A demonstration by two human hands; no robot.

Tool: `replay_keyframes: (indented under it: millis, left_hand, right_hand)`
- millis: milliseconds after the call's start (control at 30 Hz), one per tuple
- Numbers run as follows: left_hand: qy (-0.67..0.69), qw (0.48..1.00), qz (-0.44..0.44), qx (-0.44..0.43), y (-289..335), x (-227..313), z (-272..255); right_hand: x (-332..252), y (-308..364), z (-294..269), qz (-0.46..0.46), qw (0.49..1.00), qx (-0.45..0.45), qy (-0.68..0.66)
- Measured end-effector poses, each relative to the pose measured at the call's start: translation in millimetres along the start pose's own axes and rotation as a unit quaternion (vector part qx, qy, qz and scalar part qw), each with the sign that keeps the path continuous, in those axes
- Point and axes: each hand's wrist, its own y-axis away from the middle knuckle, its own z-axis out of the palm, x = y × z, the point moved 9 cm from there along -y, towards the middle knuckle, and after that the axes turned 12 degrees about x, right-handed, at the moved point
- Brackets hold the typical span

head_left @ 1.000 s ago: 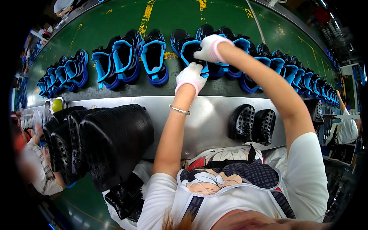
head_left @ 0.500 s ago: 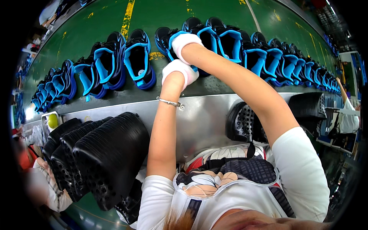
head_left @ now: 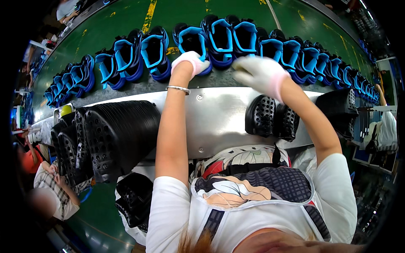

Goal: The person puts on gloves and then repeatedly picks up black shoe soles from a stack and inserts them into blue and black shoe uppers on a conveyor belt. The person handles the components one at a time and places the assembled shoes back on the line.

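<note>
Reaching past a flowered apron (head_left: 236, 192), the worker has both gloved arms out over a metal ledge (head_left: 215, 122). A thick stack of black shells (head_left: 122, 135) crowds the ledge by the left forearm, and a perforated black pair (head_left: 263, 116) stands inside the bend of the right arm, so either elbow has little room to drop or swing outward.

Beyond the ledge, the left hand (head_left: 197, 61) is curled at the heel of a black-and-blue shoe (head_left: 190, 41); its fingertips are hidden, so I can't tell whether they pinch the collar or only rest there. The right hand (head_left: 258, 72) is blurred, fingers reaching leftward, near the heels of the next shoes; I can't make out anything in its grasp. I'd judge the step to be handling or straightening that one shoe, and shifting it would call for a steady hold at the heel.

It stands toe outward on a dark strip (head_left: 223, 76), with neighbours close on its right, easily knocked. Past the row lies a green surface with a yellow line (head_left: 149, 17), and at its far edge, another person (head_left: 66, 10).
</note>
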Motion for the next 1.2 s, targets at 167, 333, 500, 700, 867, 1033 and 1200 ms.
replay_keyframes:
  millis: [167,333,500,700,867,1033,1200]
  left_hand:
    - [-0.013,0.998,0.044,0.049,4.2,1.2,-0.5]
    - [-0.083,0.996,0.016,0.017,0.2,12.5,7.8]
    - [-0.123,0.992,0.007,-0.029,9.0,14.2,-14.7]
    - [-0.152,0.987,0.014,0.044,22.7,1.3,-30.9]
    - [-0.084,0.922,0.117,0.358,88.1,47.8,-62.1]
    - [0.237,0.948,0.120,0.176,114.9,75.8,-16.7]
    - [0.719,0.660,0.044,-0.211,165.5,137.9,55.2]
  right_hand:
    - [11.4,123.4,-3.0,0.065,0.993,-0.096,0.030]
    - [20.4,172.5,24.2,0.063,0.990,-0.072,0.100]
    - [29.0,173.8,27.5,0.088,0.994,-0.030,0.061]
    - [37.1,179.8,28.3,0.111,0.993,-0.020,0.043]
    - [48.0,180.0,21.3,0.131,0.991,-0.030,-0.005]
    - [43.7,180.8,-28.6,0.143,0.983,0.035,-0.109]
    - [-5.4,152.8,-61.6,0.012,0.980,0.132,-0.147]
